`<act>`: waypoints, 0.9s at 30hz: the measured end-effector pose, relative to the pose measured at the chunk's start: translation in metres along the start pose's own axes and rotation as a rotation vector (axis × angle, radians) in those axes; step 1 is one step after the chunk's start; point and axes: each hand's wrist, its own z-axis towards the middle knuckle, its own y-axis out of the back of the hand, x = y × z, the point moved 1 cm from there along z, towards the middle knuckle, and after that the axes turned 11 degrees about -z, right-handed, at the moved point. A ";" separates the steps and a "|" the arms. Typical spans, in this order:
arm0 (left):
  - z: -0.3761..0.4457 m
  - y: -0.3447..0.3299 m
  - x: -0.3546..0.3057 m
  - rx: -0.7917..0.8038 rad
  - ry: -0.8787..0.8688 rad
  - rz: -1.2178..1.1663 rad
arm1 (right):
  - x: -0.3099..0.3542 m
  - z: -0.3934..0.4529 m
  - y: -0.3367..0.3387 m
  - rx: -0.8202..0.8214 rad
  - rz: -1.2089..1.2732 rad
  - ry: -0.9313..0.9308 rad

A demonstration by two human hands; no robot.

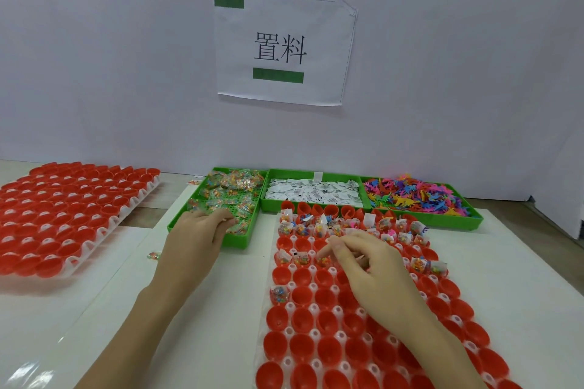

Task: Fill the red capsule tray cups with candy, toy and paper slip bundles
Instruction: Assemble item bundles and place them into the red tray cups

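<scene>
Wall: plain pale wall [110, 57] fills the far side before you.
Sign: white paper sign [284, 49], green-taped, far centre.
Table: white tabletop [104, 303], glossy near left.

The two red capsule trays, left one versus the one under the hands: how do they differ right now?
The left tray holds only empty red cups; the front tray has candy bundles in its far rows. The left tray sits untouched; over the front tray works the right hand, while the left hand reaches into the candy bin. Both share red cups.
</scene>
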 end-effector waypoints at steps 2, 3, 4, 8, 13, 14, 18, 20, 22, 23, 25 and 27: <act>0.001 0.002 -0.008 -0.042 -0.076 0.025 | 0.001 0.002 0.003 -0.005 0.006 -0.004; 0.002 0.004 -0.012 -0.057 -0.105 0.023 | 0.002 0.003 0.005 -0.003 0.011 -0.012; 0.003 0.006 -0.015 -0.066 -0.115 0.010 | 0.002 0.005 0.006 -0.001 0.012 -0.016; 0.002 0.006 -0.029 -0.035 -0.089 -0.119 | 0.002 0.026 0.009 0.008 -0.055 -0.024; -0.001 -0.003 -0.050 0.048 -0.129 -0.329 | -0.008 0.094 0.003 0.074 -0.303 -0.043; -0.002 -0.003 -0.053 0.083 -0.130 -0.368 | -0.012 0.109 0.001 0.083 -0.347 -0.045; -0.005 -0.008 -0.057 0.123 -0.083 -0.474 | -0.028 0.160 -0.012 0.172 -0.449 -0.047; -0.005 -0.009 -0.058 0.106 -0.057 -0.498 | -0.037 0.178 -0.019 0.229 -0.493 -0.043; -0.005 -0.010 -0.058 0.098 -0.037 -0.509 | -0.043 0.191 -0.026 0.286 -0.535 -0.039; -0.005 -0.010 -0.058 0.095 -0.029 -0.511 | -0.046 0.196 -0.029 0.315 -0.548 -0.036; -0.004 -0.009 -0.057 0.092 -0.019 -0.512 | -0.048 0.205 -0.036 0.364 -0.575 -0.035; -0.003 -0.008 -0.056 0.086 -0.012 -0.505 | -0.049 0.210 -0.041 0.402 -0.628 -0.034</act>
